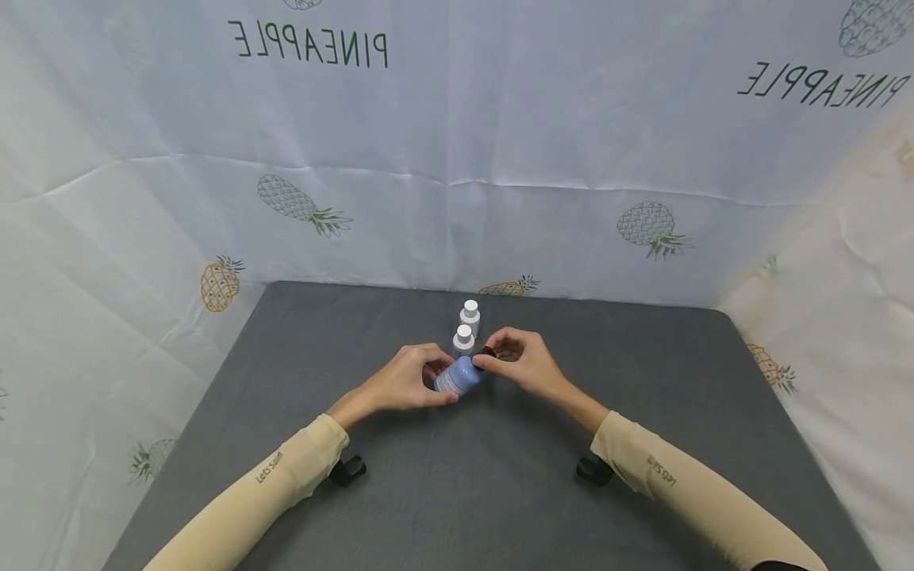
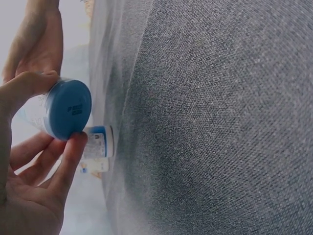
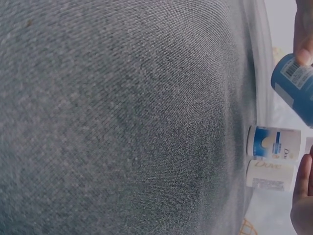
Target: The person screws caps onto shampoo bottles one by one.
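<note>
A blue bottle (image 1: pixel 455 378) is held tilted above the grey table, its black cap (image 1: pixel 486 354) pointing up and to the right. My left hand (image 1: pixel 405 381) grips the bottle's body between thumb and fingers. With thumb and fingertips, my right hand (image 1: pixel 526 362) pinches the cap; whether it is still on the neck cannot be told. The left wrist view shows the bottle's round blue base (image 2: pixel 73 110), and the right wrist view its barcode label (image 3: pixel 296 73). Just behind stand two small white-capped bottles, the nearer one (image 1: pixel 463 342) and the farther one (image 1: pixel 470 316), both upright.
A dark grey cloth covers the table (image 1: pixel 471 492). White curtains (image 1: pixel 557 143) with pineapple prints hang behind it and at both sides. Black wrist mounts (image 1: pixel 348 471) sit under both sleeves.
</note>
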### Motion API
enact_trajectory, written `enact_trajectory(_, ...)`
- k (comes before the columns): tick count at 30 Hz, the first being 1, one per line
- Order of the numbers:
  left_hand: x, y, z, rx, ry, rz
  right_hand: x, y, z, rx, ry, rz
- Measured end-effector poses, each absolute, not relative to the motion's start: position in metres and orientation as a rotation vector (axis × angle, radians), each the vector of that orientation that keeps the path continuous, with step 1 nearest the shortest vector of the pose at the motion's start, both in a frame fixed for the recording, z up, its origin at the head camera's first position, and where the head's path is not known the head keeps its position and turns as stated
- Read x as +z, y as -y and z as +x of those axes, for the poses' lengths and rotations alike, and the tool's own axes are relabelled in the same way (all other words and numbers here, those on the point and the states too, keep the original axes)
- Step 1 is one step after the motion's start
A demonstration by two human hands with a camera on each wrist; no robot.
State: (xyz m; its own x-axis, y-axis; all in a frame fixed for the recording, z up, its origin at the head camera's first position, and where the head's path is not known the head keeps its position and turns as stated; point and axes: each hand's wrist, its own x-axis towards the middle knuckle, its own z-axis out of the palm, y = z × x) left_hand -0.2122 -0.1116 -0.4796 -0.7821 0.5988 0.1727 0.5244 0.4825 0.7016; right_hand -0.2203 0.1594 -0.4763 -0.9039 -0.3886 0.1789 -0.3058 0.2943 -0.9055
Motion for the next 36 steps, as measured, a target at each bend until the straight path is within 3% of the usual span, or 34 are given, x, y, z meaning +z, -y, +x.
enact_trajectory(21, -0.483, 0.113, -0.211, 1.207, -2.612, 0.990, -0.477, -0.158, -0.217, -1.662, -2.511, -0.661)
enact_trajectory(36, -0.480, 0.111, -0.212, 1.203, -2.617, 0.989, -0.474, -0.173, -0.228, -1.860, -1.973, -1.009)
